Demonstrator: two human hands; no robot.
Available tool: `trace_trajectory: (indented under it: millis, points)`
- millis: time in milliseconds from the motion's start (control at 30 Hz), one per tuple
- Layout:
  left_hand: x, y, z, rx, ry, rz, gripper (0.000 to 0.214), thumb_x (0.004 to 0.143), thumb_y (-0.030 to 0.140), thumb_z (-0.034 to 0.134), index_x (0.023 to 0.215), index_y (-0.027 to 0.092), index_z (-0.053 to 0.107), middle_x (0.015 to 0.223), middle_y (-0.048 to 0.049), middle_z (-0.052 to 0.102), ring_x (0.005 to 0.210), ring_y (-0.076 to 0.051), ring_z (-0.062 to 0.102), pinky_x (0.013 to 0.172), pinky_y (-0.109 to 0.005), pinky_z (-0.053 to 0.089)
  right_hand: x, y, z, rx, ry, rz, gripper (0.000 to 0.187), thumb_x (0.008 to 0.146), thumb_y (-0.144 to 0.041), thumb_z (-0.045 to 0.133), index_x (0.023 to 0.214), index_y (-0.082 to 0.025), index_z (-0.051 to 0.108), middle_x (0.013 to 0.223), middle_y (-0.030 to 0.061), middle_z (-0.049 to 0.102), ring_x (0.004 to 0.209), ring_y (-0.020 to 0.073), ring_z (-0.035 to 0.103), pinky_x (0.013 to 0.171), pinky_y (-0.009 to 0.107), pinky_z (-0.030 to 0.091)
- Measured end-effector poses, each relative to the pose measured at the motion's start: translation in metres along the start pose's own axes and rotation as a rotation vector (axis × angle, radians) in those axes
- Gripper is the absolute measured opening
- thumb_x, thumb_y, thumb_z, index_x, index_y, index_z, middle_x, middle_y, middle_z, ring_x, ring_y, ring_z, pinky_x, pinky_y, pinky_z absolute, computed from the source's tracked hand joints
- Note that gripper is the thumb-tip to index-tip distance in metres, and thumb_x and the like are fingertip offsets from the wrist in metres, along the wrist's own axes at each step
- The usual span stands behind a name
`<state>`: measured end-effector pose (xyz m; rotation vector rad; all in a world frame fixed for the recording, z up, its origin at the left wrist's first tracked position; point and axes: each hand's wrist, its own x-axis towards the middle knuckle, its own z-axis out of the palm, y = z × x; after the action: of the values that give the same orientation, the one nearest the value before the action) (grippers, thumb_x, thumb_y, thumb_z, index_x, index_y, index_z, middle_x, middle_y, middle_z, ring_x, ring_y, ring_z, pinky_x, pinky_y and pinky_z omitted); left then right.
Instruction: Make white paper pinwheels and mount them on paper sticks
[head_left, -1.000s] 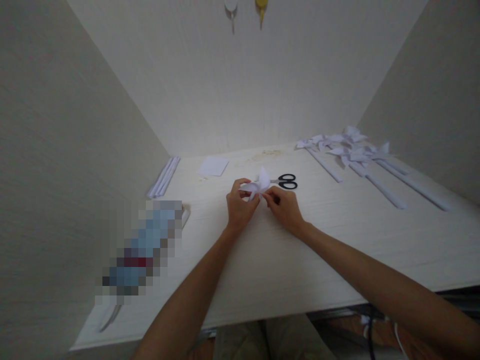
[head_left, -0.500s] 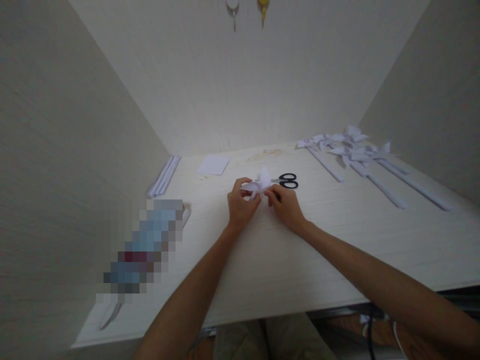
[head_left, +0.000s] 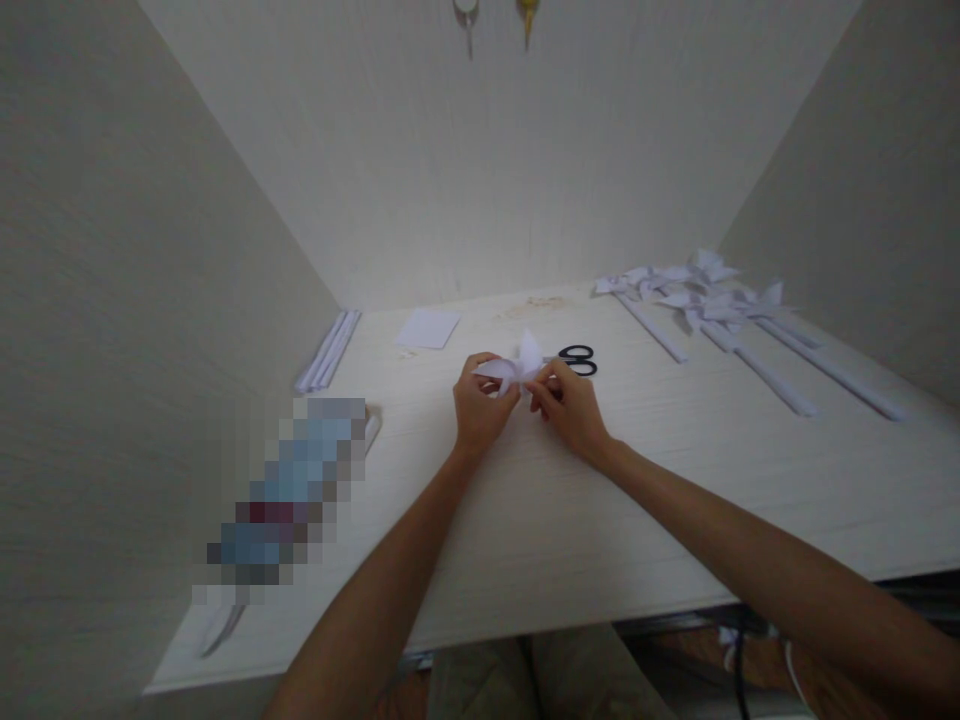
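Between my two hands is a white paper pinwheel (head_left: 529, 354) with curled, pointed blades. My left hand (head_left: 481, 405) is closed on its left side, thumb and fingers around the paper. At the right of the centre, my right hand (head_left: 571, 408) pinches with thumb and forefinger at the paper's lower edge; anything small in that pinch is hidden. Scissors (head_left: 577, 360) with black handles lie on the table just behind my right hand, their blades partly covered by the paper and fingers.
Several paper pinwheels on rolled sticks (head_left: 772, 380) lie at the right. Rolled paper sticks (head_left: 328, 350) and a square sheet of paper (head_left: 427, 328) rest at the back left of the white table (head_left: 675, 490). A blurred-out item (head_left: 292, 490) lies front left. Walls enclose three sides.
My right hand has shifted slightly at the pinwheel, its fingers now further over the paper. The paper blades have tilted a little. My left hand has barely moved.
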<state>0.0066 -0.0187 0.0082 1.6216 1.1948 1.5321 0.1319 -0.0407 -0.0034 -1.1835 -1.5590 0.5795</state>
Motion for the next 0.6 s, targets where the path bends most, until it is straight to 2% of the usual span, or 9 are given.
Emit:
trace_trajectory:
  millis: [133, 300, 433, 600]
  points:
    - [0.0011, 0.0020, 0.0001, -0.048, -0.003, -0.048, 0.032, 0.053, 0.012, 0.063, 0.082, 0.016, 0.049, 0.067, 0.0025, 0.059, 0.058, -0.010, 0.059, 0.053, -0.019, 0.048, 0.0002, 0.0018, 0.0000, 0.042, 0.005, -0.017, 0.025, 0.075, -0.035, 0.058, 0.058, -0.018, 0.050, 0.051, -0.0005, 0.058, 0.045, 0.0098, 0.054, 0.046, 0.021, 0.042]
    - [0.0012, 0.0011, -0.0013, -0.033, 0.020, -0.043, 0.029, 0.055, 0.013, 0.063, 0.080, 0.016, 0.050, 0.069, 0.0018, 0.058, 0.059, -0.010, 0.059, 0.054, -0.020, 0.048, -0.0005, 0.0017, 0.0014, 0.146, -0.034, 0.026, 0.024, 0.071, -0.038, 0.061, 0.063, -0.016, 0.056, 0.057, 0.0037, 0.064, 0.054, 0.0155, 0.063, 0.052, 0.026, 0.051]
    - [0.0015, -0.0031, -0.0014, -0.023, 0.035, -0.026, 0.030, 0.056, 0.013, 0.062, 0.083, 0.016, 0.050, 0.071, 0.0012, 0.059, 0.061, -0.010, 0.059, 0.056, -0.021, 0.050, -0.0011, 0.0006, 0.0016, 0.186, -0.063, -0.006, 0.020, 0.075, -0.036, 0.056, 0.072, -0.016, 0.057, 0.066, 0.0049, 0.067, 0.062, 0.0164, 0.066, 0.058, 0.029, 0.054]
    - [0.0008, -0.0032, -0.0015, 0.034, 0.038, 0.016, 0.029, 0.058, 0.012, 0.060, 0.085, 0.017, 0.050, 0.072, 0.0011, 0.059, 0.062, -0.010, 0.060, 0.058, -0.021, 0.050, 0.0001, 0.0008, 0.0010, 0.126, -0.027, 0.032, 0.018, 0.080, -0.034, 0.049, 0.076, -0.017, 0.052, 0.065, 0.0032, 0.066, 0.056, 0.0131, 0.064, 0.054, 0.025, 0.052]
